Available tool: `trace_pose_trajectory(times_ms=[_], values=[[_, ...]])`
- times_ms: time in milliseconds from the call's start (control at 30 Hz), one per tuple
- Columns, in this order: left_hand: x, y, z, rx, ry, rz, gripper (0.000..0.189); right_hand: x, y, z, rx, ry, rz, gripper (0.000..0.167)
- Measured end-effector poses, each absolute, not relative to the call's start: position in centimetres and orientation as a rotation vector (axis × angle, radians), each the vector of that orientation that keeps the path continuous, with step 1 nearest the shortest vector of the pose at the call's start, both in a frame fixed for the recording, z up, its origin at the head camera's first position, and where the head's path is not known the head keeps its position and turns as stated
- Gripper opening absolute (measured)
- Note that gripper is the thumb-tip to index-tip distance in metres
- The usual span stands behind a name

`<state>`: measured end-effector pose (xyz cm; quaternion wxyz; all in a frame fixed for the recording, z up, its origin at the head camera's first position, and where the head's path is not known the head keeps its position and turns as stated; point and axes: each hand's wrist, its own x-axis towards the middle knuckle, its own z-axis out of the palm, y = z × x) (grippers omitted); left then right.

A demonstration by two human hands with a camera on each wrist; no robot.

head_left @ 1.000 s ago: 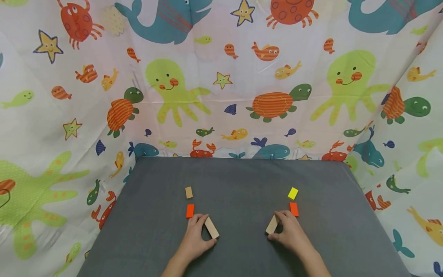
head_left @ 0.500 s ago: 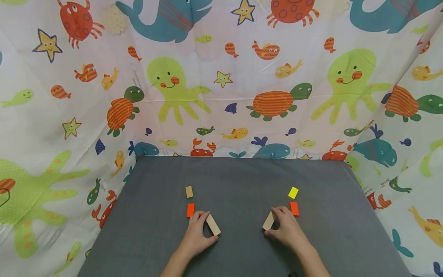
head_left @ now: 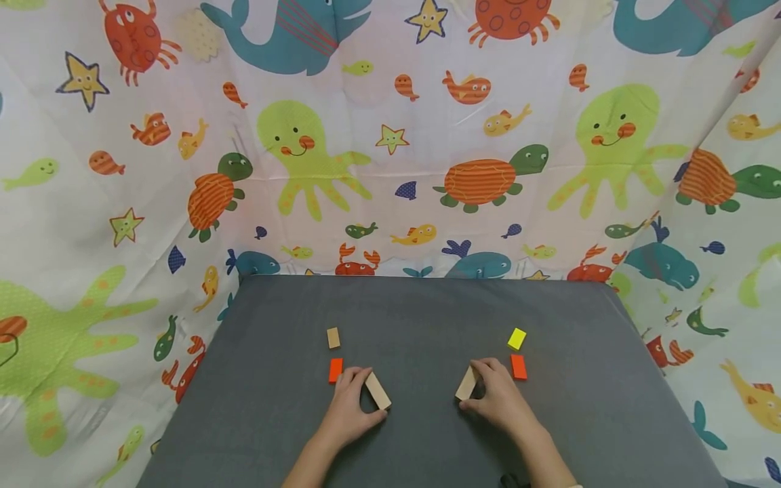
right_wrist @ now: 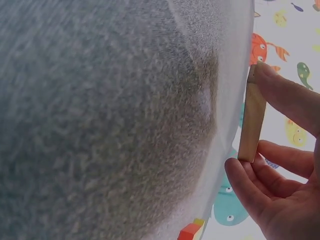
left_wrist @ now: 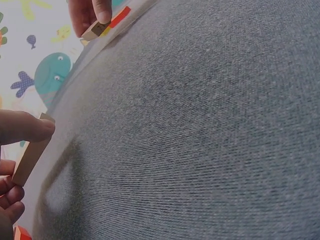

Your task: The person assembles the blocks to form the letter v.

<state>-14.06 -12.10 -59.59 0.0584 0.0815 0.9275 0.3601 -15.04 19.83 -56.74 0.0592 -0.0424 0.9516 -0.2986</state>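
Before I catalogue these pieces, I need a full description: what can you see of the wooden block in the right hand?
The wooden block is an oblong bar of pale, unpainted-looking wood with flat faces and straight edges. The right hand pinches it end to end, thumb at the near end, fingertips at the far end; nothing else is seen touching it. In the head view it slants, far end toward the right, and lies left of the red block nearest this hand. It appears lifted off the grey cloth.
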Motion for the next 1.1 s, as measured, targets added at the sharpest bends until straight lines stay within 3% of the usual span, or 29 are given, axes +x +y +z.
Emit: trace_pose_trajectory(times_ms=[1100], values=[[-15.5, -11.0, -59.8, 0.312, 2.803, 1.152, 0.084, -16.3, 17.3, -56.5, -0.246, 2.891, -1.009, 0.084]])
